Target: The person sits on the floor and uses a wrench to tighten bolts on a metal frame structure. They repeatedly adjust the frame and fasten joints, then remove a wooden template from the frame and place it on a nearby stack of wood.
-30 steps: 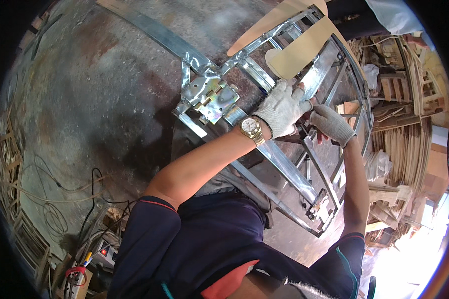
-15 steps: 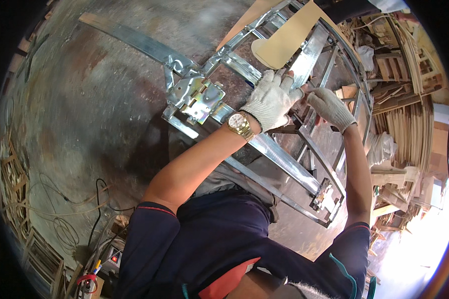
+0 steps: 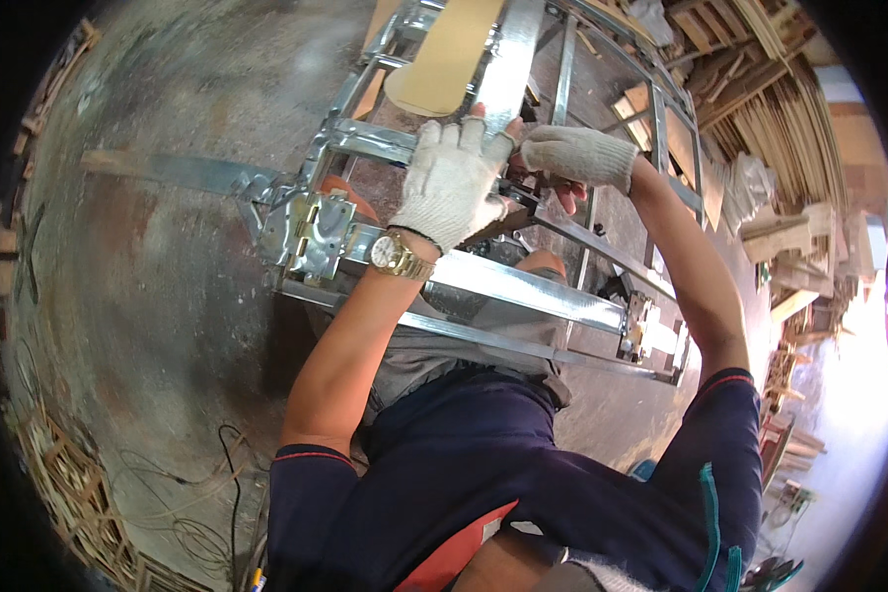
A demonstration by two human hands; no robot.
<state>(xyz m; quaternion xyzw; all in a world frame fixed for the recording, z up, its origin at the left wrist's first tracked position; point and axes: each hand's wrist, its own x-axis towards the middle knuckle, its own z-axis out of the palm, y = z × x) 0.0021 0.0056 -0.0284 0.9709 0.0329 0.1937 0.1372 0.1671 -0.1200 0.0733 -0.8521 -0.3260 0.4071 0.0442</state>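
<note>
My left hand [image 3: 449, 187], in a white knit glove with bare fingertips, lies flat with fingers stretched over the metal frame [image 3: 533, 286]. Its fingertips rest at the near end of a broad shiny metal strip [image 3: 508, 69]. Close by its fingertips, my gloved right hand [image 3: 582, 158] is closed with curled fingers above a dark bar of the frame; whatever it may hold is hidden. A hinged metal bracket [image 3: 321, 237] sits left of my left wrist, and another bracket [image 3: 641, 326] is at the frame's right corner. A tan board piece [image 3: 444, 59] with a rounded end lies across the far bars.
The frame rests over my lap above a worn grey floor [image 3: 168, 326]. A flat metal arm [image 3: 168, 171] sticks out to the left. Stacked wood strips [image 3: 789, 128] stand at the right, wood scraps [image 3: 69, 474] and loose cables [image 3: 202, 533] at the lower left.
The view has turned, so frame and hands sit further left in it. My right hand has swung to lie more sideways, its fingers still curled; the left hand stays flat on the frame.
</note>
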